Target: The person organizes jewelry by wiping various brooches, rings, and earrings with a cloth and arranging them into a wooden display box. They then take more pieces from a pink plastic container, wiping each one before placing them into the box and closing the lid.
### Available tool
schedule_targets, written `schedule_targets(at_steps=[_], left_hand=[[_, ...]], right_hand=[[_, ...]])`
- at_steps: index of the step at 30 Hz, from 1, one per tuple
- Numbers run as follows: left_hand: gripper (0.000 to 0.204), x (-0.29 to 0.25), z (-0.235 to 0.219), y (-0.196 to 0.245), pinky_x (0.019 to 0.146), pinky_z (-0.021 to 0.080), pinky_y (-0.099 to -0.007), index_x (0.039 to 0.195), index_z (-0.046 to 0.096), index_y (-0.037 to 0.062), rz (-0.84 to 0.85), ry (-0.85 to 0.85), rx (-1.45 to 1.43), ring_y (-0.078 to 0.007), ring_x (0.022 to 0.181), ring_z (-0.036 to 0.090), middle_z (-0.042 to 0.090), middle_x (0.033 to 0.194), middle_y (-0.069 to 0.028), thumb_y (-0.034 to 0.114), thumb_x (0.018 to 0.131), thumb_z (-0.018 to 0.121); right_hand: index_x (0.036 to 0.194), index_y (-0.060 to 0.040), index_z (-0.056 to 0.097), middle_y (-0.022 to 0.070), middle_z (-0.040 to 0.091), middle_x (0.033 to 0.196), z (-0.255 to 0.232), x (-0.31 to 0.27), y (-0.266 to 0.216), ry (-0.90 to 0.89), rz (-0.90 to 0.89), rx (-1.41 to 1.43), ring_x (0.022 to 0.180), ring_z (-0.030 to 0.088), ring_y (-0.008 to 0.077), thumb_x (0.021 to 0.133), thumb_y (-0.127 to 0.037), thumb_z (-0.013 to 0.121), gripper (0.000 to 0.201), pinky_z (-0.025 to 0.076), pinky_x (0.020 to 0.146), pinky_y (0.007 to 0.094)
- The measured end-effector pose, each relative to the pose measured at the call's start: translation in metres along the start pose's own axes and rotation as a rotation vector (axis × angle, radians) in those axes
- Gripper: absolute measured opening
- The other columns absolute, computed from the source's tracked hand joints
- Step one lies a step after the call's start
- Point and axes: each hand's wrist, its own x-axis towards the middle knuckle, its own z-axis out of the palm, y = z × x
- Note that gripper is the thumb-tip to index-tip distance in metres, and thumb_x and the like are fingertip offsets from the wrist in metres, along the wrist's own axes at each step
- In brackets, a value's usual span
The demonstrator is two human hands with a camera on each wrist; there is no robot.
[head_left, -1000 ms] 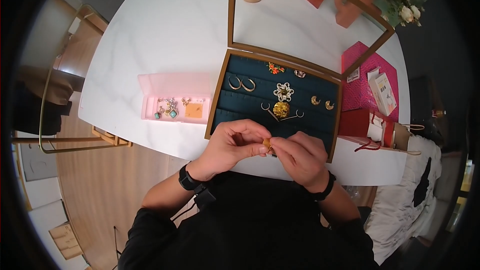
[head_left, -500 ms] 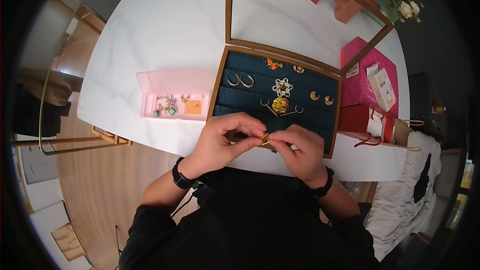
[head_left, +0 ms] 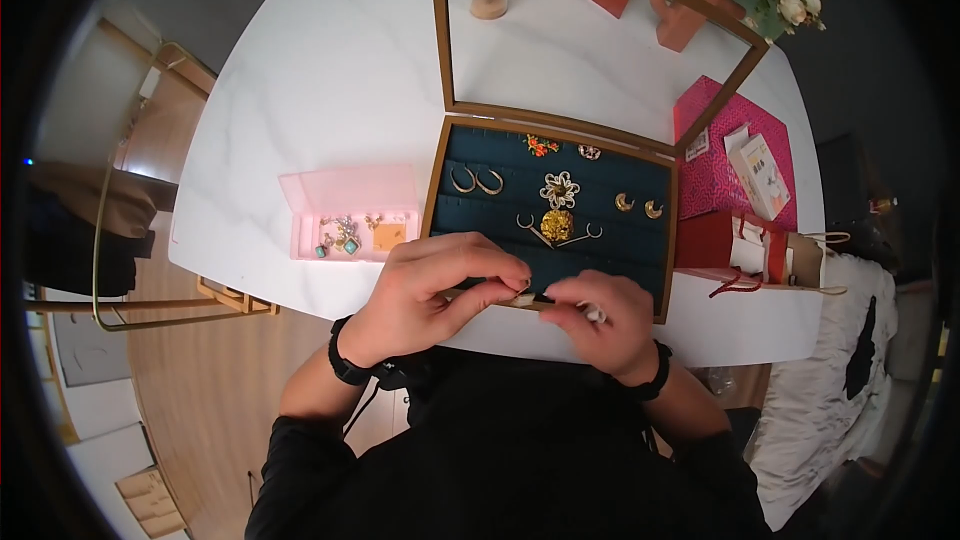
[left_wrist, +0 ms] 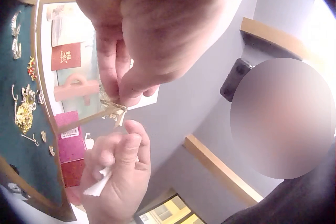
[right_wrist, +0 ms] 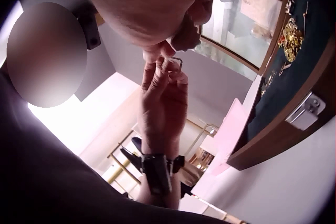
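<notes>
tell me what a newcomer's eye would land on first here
Probably the yellow-gold ornament glinting on the dark teal lining of the open case, just below a pale, petalled flower. Next, likely, the left hand pinching a small gold-coloured piece over the case's near edge. The patterned magenta box right of the case stands out against the white table.

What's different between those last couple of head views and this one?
The right hand has let go of the small gold-coloured jewellery piece and drawn slightly off to the right. The left hand still pinches it. The wood-framed jewellery box with dark green lining and the open pink plastic case stayed as they were.
</notes>
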Motion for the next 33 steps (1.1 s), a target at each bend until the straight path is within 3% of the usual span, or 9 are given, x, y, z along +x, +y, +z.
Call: schedule_targets(at_steps=[1, 2, 4, 5, 12, 18, 24, 26, 33], left_hand=[[0.024, 0.002, -0.002, 0.001, 0.077, 0.063, -0.033, 0.113, 0.076, -0.0002, 0.001, -0.006, 0.004, -0.0234, 0.091, 0.078, 0.079, 0.103, -0.011, -0.009, 0.092, 0.08], [0.023, 0.002, -0.004, 0.003, 0.077, 0.063, -0.0332, 0.112, 0.076, -0.0001, -0.001, -0.016, 0.016, -0.0241, 0.091, 0.078, 0.079, 0.103, -0.0111, -0.009, 0.091, 0.081], [0.023, 0.005, -0.006, 0.004, 0.077, 0.063, -0.0335, 0.111, 0.076, 0.0001, -0.002, -0.036, 0.029, -0.0248, 0.091, 0.078, 0.079, 0.103, -0.0113, -0.008, 0.09, 0.081], [0.02, 0.006, -0.007, 0.005, 0.077, 0.063, -0.0332, 0.109, 0.077, -0.0008, -0.004, -0.047, 0.029, -0.0249, 0.091, 0.079, 0.08, 0.101, -0.0122, -0.008, 0.09, 0.082], [0.023, 0.008, -0.004, 0.0, 0.084, 0.062, -0.0327, 0.11, 0.077, -0.0012, -0.125, -0.011, -0.049, -0.0236, 0.095, 0.079, 0.081, 0.099, -0.0123, -0.007, 0.089, 0.084], [0.02, 0.005, -0.004, -0.003, 0.083, 0.062, -0.0321, 0.107, 0.078, -0.002, -0.136, -0.017, 0.068, -0.0221, 0.095, 0.079, 0.081, 0.103, -0.0117, -0.006, 0.088, 0.086], [0.021, 0.002, -0.005, -0.012, 0.084, 0.062, -0.0307, 0.107, 0.077, -0.0011, -0.276, -0.054, 0.206, -0.0196, 0.095, 0.079, 0.081, 0.103, -0.0098, -0.005, 0.089, 0.086], [0.023, -0.001, -0.008, -0.025, 0.085, 0.062, -0.03, 0.11, 0.077, -0.0015, -0.364, -0.057, 0.147, -0.018, 0.096, 0.078, 0.081, 0.104, -0.0087, -0.006, 0.089, 0.085], [0.023, 0.0, -0.02, -0.054, 0.089, 0.062, -0.0279, 0.116, 0.075, -0.0021, -0.549, -0.085, 0.046, -0.0132, 0.098, 0.076, 0.078, 0.105, -0.006, -0.009, 0.094, 0.08]], right_hand=[[0.118, -0.0029, 0.077, 0.0064, 0.074, 0.086, 0.001, 0.0, -0.003, 0.088, 0.149, 0.052, 0.064, 0.067, 0.0132, 0.097, -0.008, 0.083, 0.023, 0.05, 0.056, 0.0272], [0.118, -0.0029, 0.077, 0.0064, 0.074, 0.086, 0.0, 0.002, -0.005, 0.096, 0.149, 0.054, 0.064, 0.067, 0.0132, 0.097, -0.008, 0.083, 0.023, 0.05, 0.056, 0.0272], [0.12, 0.0003, 0.076, 0.0067, 0.075, 0.085, -0.005, 0.012, -0.008, -0.067, 0.538, 0.353, 0.068, 0.068, 0.0087, 0.103, -0.01, 0.077, 0.02, 0.051, 0.059, 0.0249], [0.125, 0.0011, 0.075, 0.0048, 0.075, 0.081, -0.005, 0.01, -0.002, -0.107, 0.585, 0.48, 0.069, 0.067, 0.0057, 0.105, -0.011, 0.075, 0.023, 0.051, 0.062, 0.0235], [0.123, 0.0012, 0.078, 0.0041, 0.075, 0.08, -0.001, 0.022, -0.01, -0.179, 0.578, 0.463, 0.067, 0.066, 0.0063, 0.104, -0.013, 0.078, 0.024, 0.052, 0.061, 0.0245], [0.108, 0.0011, 0.081, 0.0083, 0.077, 0.079, 0.009, 0.02, -0.01, -0.19, 0.595, 0.351, 0.069, 0.07, 0.0086, 0.101, -0.013, 0.081, 0.016, 0.054, 0.061, 0.0272], [0.103, 0.0001, 0.081, 0.0171, 0.076, 0.08, 0.027, 0.014, -0.001, -0.13, 0.534, 0.191, 0.063, 0.073, 0.0235, 0.099, -0.014, 0.08, 0.014, 0.054, 0.06, 0.0343], [0.1, 0.0005, 0.08, 0.0187, 0.073, 0.075, 0.032, 0.014, 0.001, -0.184, 0.61, 0.141, 0.061, 0.071, 0.0302, 0.099, -0.016, 0.079, 0.017, 0.052, 0.06, 0.0374], [0.096, 0.0017, 0.079, 0.0209, 0.07, 0.071, 0.045, 0.022, 0.015, -0.156, 0.64, 0.116, 0.062, 0.07, 0.0377, 0.098, -0.017, 0.078, 0.018, 0.051, 0.059, 0.0421]])
